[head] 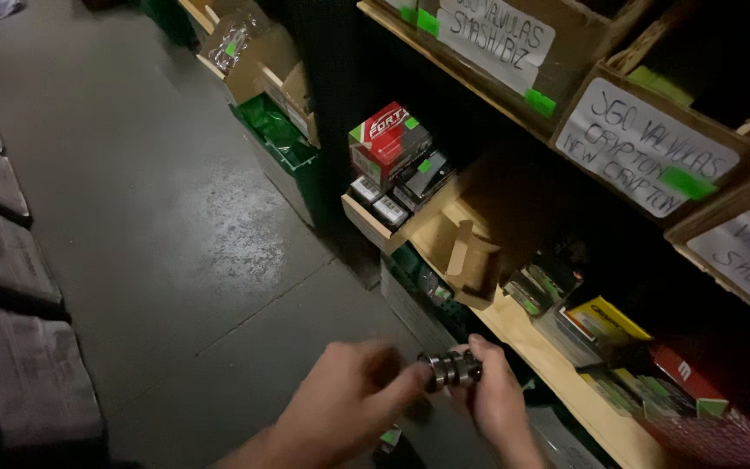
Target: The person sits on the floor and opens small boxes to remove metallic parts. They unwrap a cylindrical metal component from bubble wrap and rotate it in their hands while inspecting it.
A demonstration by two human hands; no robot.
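Floor [158, 217]: grey concrete, at left.
Left hand [345, 404]: fingers curled, tips gripping one end of the part.
Metal part [450, 368]: ribbed cylinder, between both hands, above floor.
Right hand [496, 401]: closed around the other end.
Shelf [557, 365]: wooden, boxed stock, just right.

Both forearms reach forward and meet low in view, the left hand [345, 401] with fingers [410, 382] curled inward, the right hand [498, 399] closed in a grip, fingertips nearly touching.
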